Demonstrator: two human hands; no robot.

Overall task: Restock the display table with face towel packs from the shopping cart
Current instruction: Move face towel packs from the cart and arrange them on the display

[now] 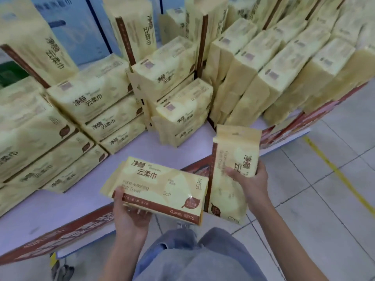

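We grip a flat pack (160, 185) in our left hand (129, 217) and an upright pack (233, 157) in our right hand (252, 184). Stacked packs (97, 102) crowd the display table (60, 207) ahead.

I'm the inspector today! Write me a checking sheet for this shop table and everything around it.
Surface: pale display table, bare strip at the front, red banner along its edge.
Job's things: stacked packs lying flat on the left, standing packs in rows on the right; the shopping cart is not in view.
Clutter: nothing seen.
Grips: left hand holds the left pack flat, thumb on top; right hand holds the right pack on end.
Cables: nothing seen.
Surroundings: tiled floor with a yellow line; blurred blue boxes behind the table.
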